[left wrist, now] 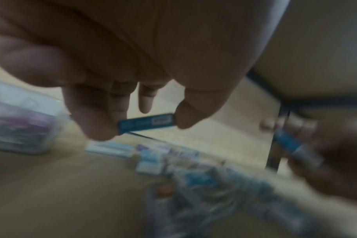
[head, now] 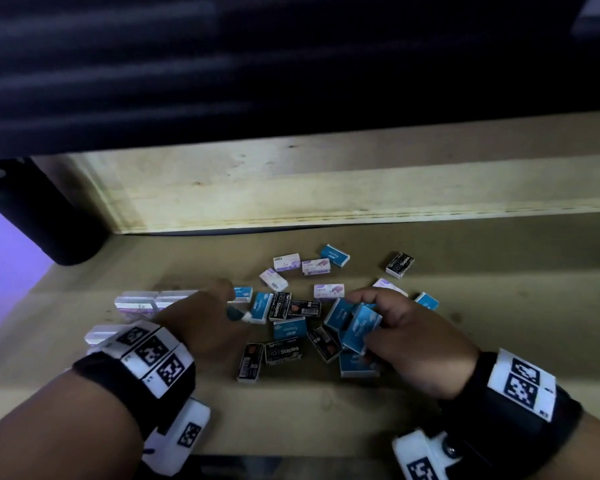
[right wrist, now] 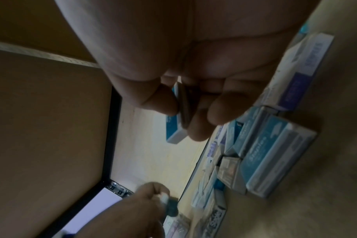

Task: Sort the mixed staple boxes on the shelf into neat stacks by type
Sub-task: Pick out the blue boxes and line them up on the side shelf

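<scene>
Blue, black and purple-and-white staple boxes lie scattered on the wooden shelf [head: 309, 414]. My left hand [head: 227, 303] hovers at the left edge of the pile. In the left wrist view its thumb and fingers pinch a thin blue box [left wrist: 146, 123] by the ends. My right hand [head: 362, 320] is over the right part of the pile and grips another blue box [head: 357, 336], tilted on edge. The right wrist view shows that blue box [right wrist: 176, 128] pinched between thumb and fingers. Purple boxes [head: 142, 303] stand stacked at the left.
Loose boxes lie further back: a black one [head: 399, 265], a blue one [head: 335, 255] and purple ones [head: 286, 262]. A pale wooden board [head: 326, 188] closes the back. A dark post [head: 49, 216] stands at the left, and a dark shelf hangs overhead.
</scene>
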Available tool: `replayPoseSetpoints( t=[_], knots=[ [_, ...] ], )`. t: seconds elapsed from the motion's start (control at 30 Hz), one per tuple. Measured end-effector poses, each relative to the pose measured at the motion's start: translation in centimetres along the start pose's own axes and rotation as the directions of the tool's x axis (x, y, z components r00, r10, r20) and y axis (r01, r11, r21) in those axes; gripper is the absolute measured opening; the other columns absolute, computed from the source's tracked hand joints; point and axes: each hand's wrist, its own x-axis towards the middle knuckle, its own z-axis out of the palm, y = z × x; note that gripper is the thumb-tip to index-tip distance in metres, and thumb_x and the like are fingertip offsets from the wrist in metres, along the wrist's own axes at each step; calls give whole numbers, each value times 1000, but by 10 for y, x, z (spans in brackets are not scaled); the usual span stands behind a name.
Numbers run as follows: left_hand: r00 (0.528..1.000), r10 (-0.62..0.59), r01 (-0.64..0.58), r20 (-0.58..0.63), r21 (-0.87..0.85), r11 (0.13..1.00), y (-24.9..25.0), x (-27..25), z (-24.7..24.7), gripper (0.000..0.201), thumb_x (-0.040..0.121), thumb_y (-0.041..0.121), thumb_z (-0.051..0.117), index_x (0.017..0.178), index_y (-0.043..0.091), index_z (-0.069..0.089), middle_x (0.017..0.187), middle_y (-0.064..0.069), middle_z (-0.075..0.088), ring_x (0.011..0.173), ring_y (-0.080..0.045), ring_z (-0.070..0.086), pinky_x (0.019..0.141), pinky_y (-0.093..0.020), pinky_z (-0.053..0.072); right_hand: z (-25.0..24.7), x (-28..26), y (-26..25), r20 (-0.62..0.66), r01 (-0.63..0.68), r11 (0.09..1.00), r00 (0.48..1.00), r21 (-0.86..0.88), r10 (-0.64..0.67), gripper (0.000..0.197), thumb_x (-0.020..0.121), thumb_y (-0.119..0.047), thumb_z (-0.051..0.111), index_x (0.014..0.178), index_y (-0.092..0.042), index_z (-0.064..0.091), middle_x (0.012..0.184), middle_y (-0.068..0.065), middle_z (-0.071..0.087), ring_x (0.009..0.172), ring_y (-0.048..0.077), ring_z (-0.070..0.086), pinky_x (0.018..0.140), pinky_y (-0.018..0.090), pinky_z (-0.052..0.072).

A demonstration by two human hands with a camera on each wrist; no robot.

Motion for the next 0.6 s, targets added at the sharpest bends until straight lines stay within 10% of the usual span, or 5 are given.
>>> replayPoseSetpoints(
  t=[0.13, 0.23, 0.47, 0.6],
  knots=[
    [997, 52, -34, 49, -310, 950, 15, -11, -6, 8, 90, 46, 56, 91, 40, 59, 65, 9, 67, 56, -5, 59, 58, -22, 43, 0, -3, -5, -17, 21, 1000, 1000, 19, -20, 47, 70, -15, 61, 101, -51, 62, 73, 11, 75, 68, 41, 69, 67, 54, 55],
    [992, 109, -73, 64, -411, 909, 25, -20, -13, 29, 103, 44, 39, 98, 30, 65, 61, 17, 67, 48, -1, 57, 51, -12, 37, 1, -3, -7, -55, 32, 999, 998, 39, -30, 34, 64, -25, 66, 91, -45, 60, 75, 10, 75, 69, 32, 73, 66, 51, 56],
    [988, 126, -58, 93, -526, 849, 42, -30, -10, 31, 102, 47, 41, 94, 30, 66, 64, -3, 70, 49, -10, 57, 59, -31, 43, -8, -8, -6, -123, 109, 989, 988, 100, -96, 26, 59, -36, 76, 79, -32, 60, 74, 7, 71, 60, 21, 61, 63, 44, 47],
    [973, 206, -146, 106, -412, 899, 49, -31, -5, 23, 101, 47, 43, 86, 41, 60, 67, 5, 70, 53, -7, 62, 57, -29, 49, -18, -9, -5, -126, 142, 980, 984, 142, -124, 27, 71, -7, 78, 74, -27, 60, 65, 6, 66, 55, 21, 56, 51, 27, 44]
  ],
)
